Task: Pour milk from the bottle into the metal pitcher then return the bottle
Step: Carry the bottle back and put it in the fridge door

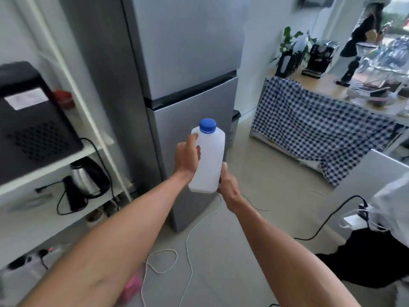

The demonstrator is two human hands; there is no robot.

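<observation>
I hold a white plastic milk bottle (208,160) with a blue screw cap (207,125) upright in front of me, between both hands. My left hand (187,159) wraps its left side, thumb up near the shoulder. Under its lower right corner, my right hand (228,185) grips the base. The cap is on. The bottle hangs in front of the closed grey fridge (188,89). No metal pitcher is in view.
A white shelf unit (73,151) on the left carries a black appliance (28,120) and a steel kettle (86,176). To the right is a counter (332,89) with a chequered cloth (309,120) and a coffee machine (318,58). Cables (188,240) trail over the floor.
</observation>
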